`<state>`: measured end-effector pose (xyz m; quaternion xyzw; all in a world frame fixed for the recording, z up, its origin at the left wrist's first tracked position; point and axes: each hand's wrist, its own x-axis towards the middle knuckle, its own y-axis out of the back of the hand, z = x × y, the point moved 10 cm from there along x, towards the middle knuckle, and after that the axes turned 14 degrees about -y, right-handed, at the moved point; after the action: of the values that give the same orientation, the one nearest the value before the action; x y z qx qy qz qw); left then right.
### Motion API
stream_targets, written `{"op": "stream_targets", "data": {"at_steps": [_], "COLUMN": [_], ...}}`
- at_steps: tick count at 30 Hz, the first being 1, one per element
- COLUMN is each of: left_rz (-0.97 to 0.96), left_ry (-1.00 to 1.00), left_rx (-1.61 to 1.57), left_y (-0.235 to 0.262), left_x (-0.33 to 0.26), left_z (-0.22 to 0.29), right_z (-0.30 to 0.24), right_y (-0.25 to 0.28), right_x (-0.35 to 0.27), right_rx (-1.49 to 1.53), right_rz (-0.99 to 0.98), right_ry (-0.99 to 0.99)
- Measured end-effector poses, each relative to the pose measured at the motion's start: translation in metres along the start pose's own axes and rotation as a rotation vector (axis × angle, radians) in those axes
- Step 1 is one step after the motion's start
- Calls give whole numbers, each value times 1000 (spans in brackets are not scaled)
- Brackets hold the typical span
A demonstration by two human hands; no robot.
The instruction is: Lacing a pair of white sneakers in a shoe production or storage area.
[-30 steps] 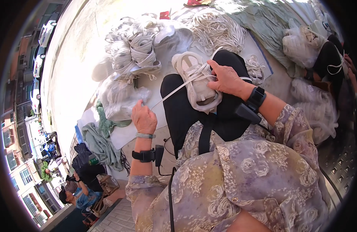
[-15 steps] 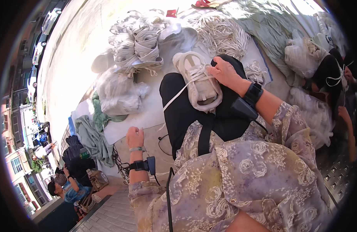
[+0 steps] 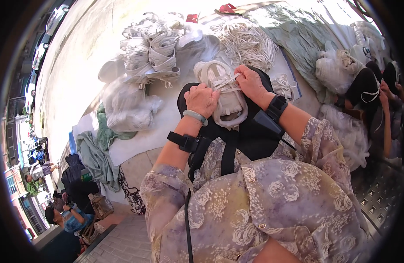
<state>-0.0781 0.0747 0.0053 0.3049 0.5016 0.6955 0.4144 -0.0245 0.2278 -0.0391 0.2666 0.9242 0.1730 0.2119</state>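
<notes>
A white sneaker (image 3: 232, 105) rests across my lap on black trousers, its toe pointing away from me and its heel opening near. White shoelace crosses its upper part. My right hand (image 3: 253, 84) pinches the shoelace (image 3: 230, 82) at the shoe's right side. On the left side, my left hand (image 3: 203, 101) is closed with curled fingers against the shoe. What lies between those fingers is hidden by the back of the hand.
Beyond my knees are stacked white shoe uppers (image 3: 156, 48), a heap of white laces (image 3: 250, 41) and a clear plastic bag (image 3: 129, 105). Green cloth (image 3: 94, 149) lies at left. Another person's hand (image 3: 384, 94) works at far right; a seated person (image 3: 75, 217) is far left.
My left hand has risen from beside my left knee to the shoe's left side. The right hand still pinches the lace. The whole view has shifted slightly.
</notes>
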Motion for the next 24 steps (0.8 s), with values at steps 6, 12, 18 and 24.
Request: {"op": "stream_targets", "data": {"at_steps": [6,12,18,24], "left_rz": [167,97,-39,63], "left_ry": [-134,-532,-658,-538], "left_rx": [-187,1,91,171], "left_y": [15,59,52,67], "left_x": [-2,-49,-89,-86], "left_z": [19,84,90,67], "right_z": [1,-1,-7,-42], "right_y": [-7,-10,-11,4], "right_x": [-3,-10,-11,-40], "right_rx": [21,100,63,-339], "right_rz": [-111,-251,-309,-310], "right_ry": [53,81,146,229]}}
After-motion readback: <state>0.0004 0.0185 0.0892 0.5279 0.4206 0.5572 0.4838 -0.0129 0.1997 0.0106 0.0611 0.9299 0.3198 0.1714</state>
